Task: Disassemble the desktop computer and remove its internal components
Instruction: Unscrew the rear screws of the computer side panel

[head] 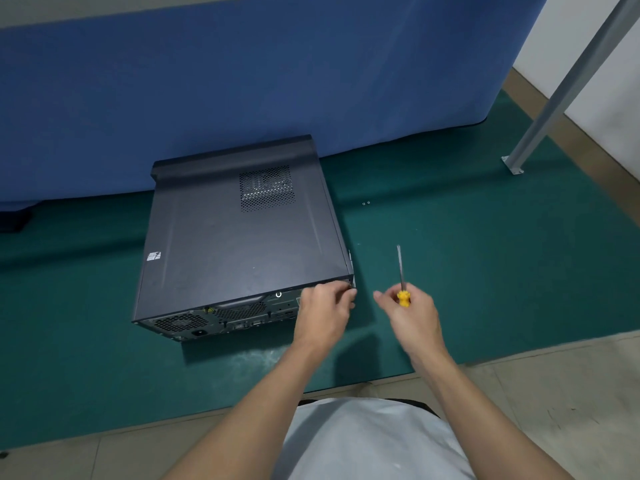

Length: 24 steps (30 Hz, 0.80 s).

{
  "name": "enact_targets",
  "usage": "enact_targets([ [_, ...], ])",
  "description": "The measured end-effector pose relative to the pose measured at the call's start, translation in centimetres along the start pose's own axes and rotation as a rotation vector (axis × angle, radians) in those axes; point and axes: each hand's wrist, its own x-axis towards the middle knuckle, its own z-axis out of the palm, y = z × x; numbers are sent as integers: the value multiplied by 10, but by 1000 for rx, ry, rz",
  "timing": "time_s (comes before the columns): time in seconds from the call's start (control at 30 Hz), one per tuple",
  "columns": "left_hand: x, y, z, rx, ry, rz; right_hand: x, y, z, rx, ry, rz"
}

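A dark grey desktop computer case (242, 237) lies on its side on a green mat (467, 271), its rear panel with ports and fan grilles facing me. My left hand (323, 315) is at the rear right corner of the case, fingers curled at the edge of the side panel. My right hand (412, 315) hovers to the right of the case and holds a screwdriver (401, 278) by its yellow handle, shaft pointing up and away. The side panel with its vent grid is closed on the case.
Two small screws (366, 203) lie on the mat right of the case. A blue cloth-covered wall (277, 81) stands behind it. A grey metal post (561, 91) is bolted down at the right. Tiled floor (571, 393) borders the mat.
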Motion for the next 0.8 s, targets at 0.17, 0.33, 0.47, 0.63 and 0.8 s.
enact_targets([
  [0.17,12,18,-4,300,-58,268,12,-20,5,76,-119,-68],
  [0.33,26,20,-6,416,-91,410,30,-21,4,223,-154,8],
  [0.47,44,26,-9,386,-55,451,55,-28,0,237,-178,36],
  [0.63,87,17,-26,456,316,214,110,-36,7,10,-34,8],
  [0.8,118,-10,-37,777,248,-157,182,-42,36,-268,-24,-46],
])
